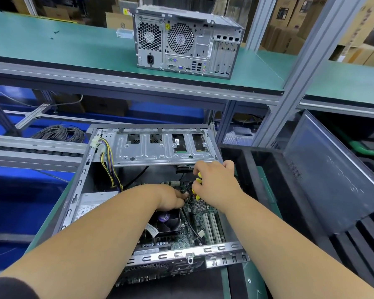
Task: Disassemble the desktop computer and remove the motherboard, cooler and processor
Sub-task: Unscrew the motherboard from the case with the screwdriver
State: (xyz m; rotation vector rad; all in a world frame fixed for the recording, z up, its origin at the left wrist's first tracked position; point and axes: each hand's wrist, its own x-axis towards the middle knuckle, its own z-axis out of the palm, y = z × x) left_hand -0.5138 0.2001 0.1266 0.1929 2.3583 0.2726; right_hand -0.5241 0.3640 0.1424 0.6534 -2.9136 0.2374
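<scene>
Right hand (pixel 214 182) is wrapped around a yellow-handled screwdriver (pixel 198 186), held over the far end of the motherboard (pixel 203 225). Left hand (pixel 171 197) is down right next to it, fingertips on the board by the tool's tip; can't tell if it's actually pinching anything. Cooler fan (pixel 166 223) sits just under the left wrist. All of it's inside the open computer case (pixel 78 186), lying flat on the bench. A second, closed computer (pixel 186 42) sits on the green shelf (pixel 52 46) above.

Bright, even light — warped edges
</scene>
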